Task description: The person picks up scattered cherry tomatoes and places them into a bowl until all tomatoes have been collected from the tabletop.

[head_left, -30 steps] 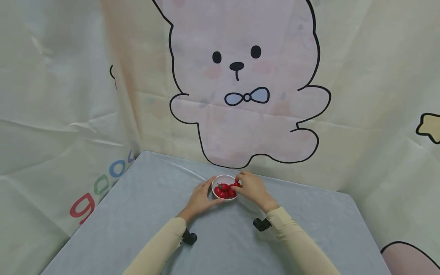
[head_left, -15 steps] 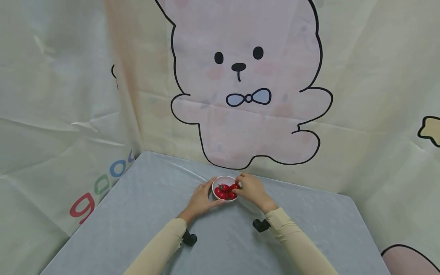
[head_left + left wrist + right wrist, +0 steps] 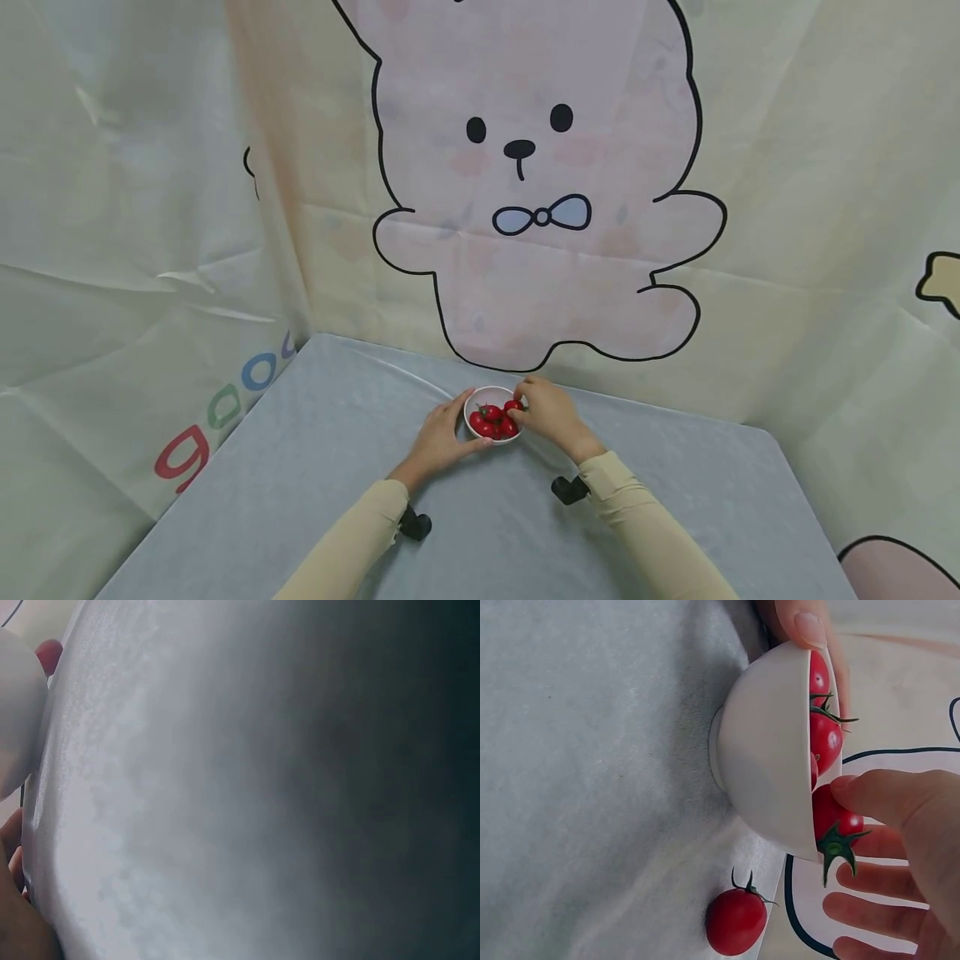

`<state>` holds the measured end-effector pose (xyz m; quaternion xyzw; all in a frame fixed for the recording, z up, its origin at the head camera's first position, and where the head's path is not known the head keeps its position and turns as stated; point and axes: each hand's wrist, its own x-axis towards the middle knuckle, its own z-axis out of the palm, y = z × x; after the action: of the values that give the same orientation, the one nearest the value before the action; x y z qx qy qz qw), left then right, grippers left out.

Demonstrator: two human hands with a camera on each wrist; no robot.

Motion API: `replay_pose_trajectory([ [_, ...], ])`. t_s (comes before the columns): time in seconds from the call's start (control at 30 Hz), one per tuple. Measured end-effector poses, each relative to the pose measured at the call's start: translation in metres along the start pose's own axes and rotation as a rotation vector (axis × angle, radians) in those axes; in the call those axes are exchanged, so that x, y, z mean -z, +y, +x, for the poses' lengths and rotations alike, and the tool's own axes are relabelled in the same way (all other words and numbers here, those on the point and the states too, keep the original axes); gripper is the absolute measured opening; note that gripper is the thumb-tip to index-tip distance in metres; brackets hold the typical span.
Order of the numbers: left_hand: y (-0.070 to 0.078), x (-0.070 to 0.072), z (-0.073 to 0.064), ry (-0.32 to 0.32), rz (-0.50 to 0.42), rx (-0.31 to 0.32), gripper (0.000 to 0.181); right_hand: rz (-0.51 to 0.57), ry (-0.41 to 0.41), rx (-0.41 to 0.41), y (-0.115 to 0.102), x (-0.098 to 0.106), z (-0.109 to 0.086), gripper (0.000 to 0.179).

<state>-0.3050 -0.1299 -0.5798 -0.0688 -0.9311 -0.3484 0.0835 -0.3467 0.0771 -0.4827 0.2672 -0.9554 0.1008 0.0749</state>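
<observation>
A small white bowl (image 3: 493, 440) of red cherry tomatoes (image 3: 483, 429) stands on the cloth near the table's back edge. My left hand (image 3: 438, 437) holds the bowl from the left, thumb along the front and fingers along the far side. With thumb and fingers, my right hand (image 3: 551, 412) pinches one cherry tomato (image 3: 832, 810) at the bowl's right rim, its green stem pointing outward. Another cherry tomato (image 3: 736, 921) lies on the cloth beside the bowl, hidden behind my right hand in the head view. In the left wrist view, only the bowl's side (image 3: 19, 712) shows at the left edge.
A grey-blue cloth (image 3: 495, 533) covers the table. Behind it hangs a pale curtain (image 3: 810, 275) printed with a cartoon bear. A similar curtain with coloured letters (image 3: 258, 371) borders the left side. Black wrist cameras (image 3: 415, 523) sit under both cuffs.
Both hands stay nearly in place at the bowl. The pinched tomato has shifted slightly at the right rim, and the head view has drifted a little.
</observation>
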Motion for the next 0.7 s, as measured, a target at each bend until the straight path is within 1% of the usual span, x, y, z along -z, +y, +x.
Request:
replay_pose_trajectory([
  [0.27,0.003,0.001,-0.001,-0.013,0.000,0.020,0.099,-0.018,-0.008,0.000,-0.001,-0.002,0.006,0.023],
  [0.47,0.000,-0.003,0.000,-0.013,0.017,0.023,0.101,-0.023,-0.019,-0.006,-0.005,-0.004,0.011,0.024],
  [0.53,-0.001,-0.003,0.000,-0.017,0.027,0.029,0.100,-0.026,-0.016,-0.009,-0.005,-0.005,0.013,0.024],
  [0.7,0.000,-0.001,0.000,-0.022,0.009,0.030,0.099,-0.023,0.001,0.002,-0.007,-0.007,0.019,0.023],
])
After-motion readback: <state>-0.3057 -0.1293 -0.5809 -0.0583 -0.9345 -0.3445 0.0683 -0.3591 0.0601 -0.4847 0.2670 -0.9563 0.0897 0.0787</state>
